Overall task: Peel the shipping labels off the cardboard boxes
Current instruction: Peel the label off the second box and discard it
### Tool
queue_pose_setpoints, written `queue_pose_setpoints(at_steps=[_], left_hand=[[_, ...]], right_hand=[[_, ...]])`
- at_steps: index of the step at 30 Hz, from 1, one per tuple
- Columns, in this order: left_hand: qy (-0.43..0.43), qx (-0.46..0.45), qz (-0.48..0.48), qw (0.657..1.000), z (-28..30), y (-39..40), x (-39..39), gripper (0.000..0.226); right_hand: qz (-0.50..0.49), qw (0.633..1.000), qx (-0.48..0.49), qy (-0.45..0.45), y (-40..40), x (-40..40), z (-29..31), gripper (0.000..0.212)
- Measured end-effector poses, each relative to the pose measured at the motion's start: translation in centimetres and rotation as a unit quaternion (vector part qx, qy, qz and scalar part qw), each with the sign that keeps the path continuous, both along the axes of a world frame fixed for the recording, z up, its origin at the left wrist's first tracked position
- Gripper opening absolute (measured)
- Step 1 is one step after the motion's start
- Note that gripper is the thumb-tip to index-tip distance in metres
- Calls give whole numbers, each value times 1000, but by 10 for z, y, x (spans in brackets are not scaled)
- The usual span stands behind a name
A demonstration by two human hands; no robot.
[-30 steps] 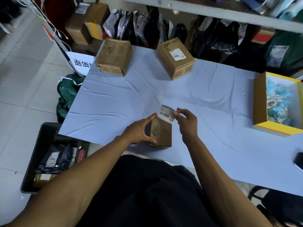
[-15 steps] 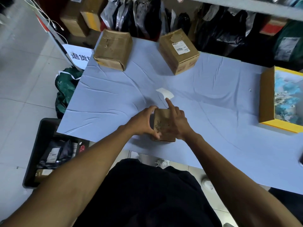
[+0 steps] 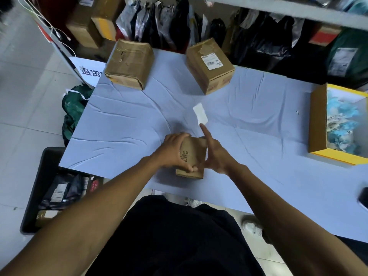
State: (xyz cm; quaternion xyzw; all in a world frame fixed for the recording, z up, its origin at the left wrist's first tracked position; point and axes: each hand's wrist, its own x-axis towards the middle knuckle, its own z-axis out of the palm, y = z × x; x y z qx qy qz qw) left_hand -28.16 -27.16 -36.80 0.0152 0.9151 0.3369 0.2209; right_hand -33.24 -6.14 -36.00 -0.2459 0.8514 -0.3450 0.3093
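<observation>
Person stands at near edge of table (image 3: 249, 136), which is covered in pale blue-grey sheet, creased

Small cardboard box (image 3: 192, 156) sits at the near edge, in front of the person, plain brown face up with dark stamped marks. Left hand (image 3: 173, 151) grips it from the left, fingers curled over the far top edge, thumb on the near face. Right hand (image 3: 214, 154) presses against the box's right side, fingers mostly straight, index finger stretched out toward the far side; holds nothing that I can see

Peeled label (image 3: 200, 116): white slip lying blank side up on the sheet just beyond the tip of that index finger, apart from the box. Touching the fingertip or not: cannot tell

Far side of table: taped box (image 3: 129, 63) at left, no label visible on it. Labelled box (image 3: 210, 64) right of it, well apart, white shipping label (image 3: 211, 61) stuck on its top face

Right edge: open yellow box (image 3: 318, 124) holding blue and white scraps. Dark object at far right edge of table, cut off by frame, unclear what it is

Floor, left of table: black crate (image 3: 42, 176) with dark parcels inside. Green bag (image 3: 72, 112) beyond it. Shelving behind the table packed with dark bags and cartons
</observation>
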Motion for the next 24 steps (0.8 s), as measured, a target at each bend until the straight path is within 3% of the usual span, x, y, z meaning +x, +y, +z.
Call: queue_pose_setpoints(at_steps=[3, 7, 8, 11, 13, 15, 19, 22, 24], left_hand=[[7, 68, 98, 993, -2, 7, -16, 77], [43, 75, 175, 981, 0, 16, -33, 38], [54, 76, 166, 982, 3, 16, -32, 45], [10, 22, 36, 999, 5, 7, -15, 110], [-22, -6, -15, 1000, -2, 4, -3, 122], [-7, 40, 39, 998, -8, 9, -2, 104], [50, 96, 175, 979, -6, 28, -27, 38], [41, 111, 222, 968, 0, 40, -34, 23], [12, 107, 237, 966, 1, 44, -32, 20]], right_hand=[[-51, 998, -3, 28, -1, -8, 1, 114], [-94, 992, 1, 88, -3, -11, -3, 78], [-104, 993, -22, 60, -2, -9, -2, 83], [-59, 996, -56, -47, 15, 2, 3, 124], [-14, 997, -40, -60, 24, 9, 0, 136], [-46, 996, -52, -59, 23, 9, -6, 128], [-124, 990, -56, 30, 12, 0, -9, 83], [-119, 988, -38, 93, 11, -5, -12, 62], [-110, 991, -32, 68, 10, -7, -11, 58]])
